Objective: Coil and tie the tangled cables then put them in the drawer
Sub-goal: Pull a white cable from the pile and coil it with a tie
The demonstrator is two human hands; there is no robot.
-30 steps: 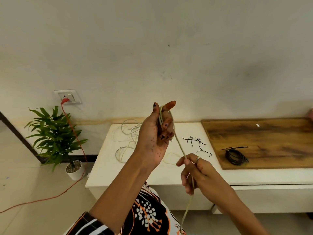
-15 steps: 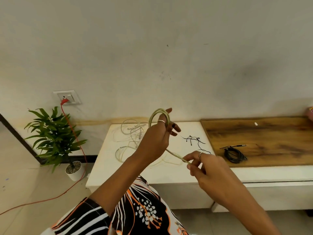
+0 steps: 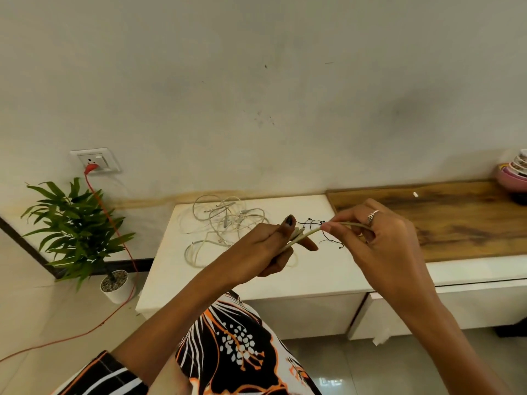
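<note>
On the far left a plant [image 3: 77, 232] stood in a white pot [image 3: 116, 286] on the floor, and a red cord [image 3: 119, 240] ran down from the wall plug [image 3: 95, 162] beside it. On the white cabinet [image 3: 285, 283] lay a pile of pale cables [image 3: 222, 223], loose and tangled. Your left hand [image 3: 265, 252] was up over the cabinet, and it gripped a folded bunch of cable [image 3: 303, 235] with the thumb pressed on top. The cable ran across to your right hand [image 3: 379, 240], which pinched it between thumb and finger, so both hands held the same cable in the air. Behind your hands some thin black ties [image 3: 330, 238] lay on the cabinet top. Farther right was a brown wood board [image 3: 462, 220]. At the far right edge sat a stack of pink bowls [image 3: 513, 175]. A drawer front [image 3: 456, 303] showed under the board.
</note>
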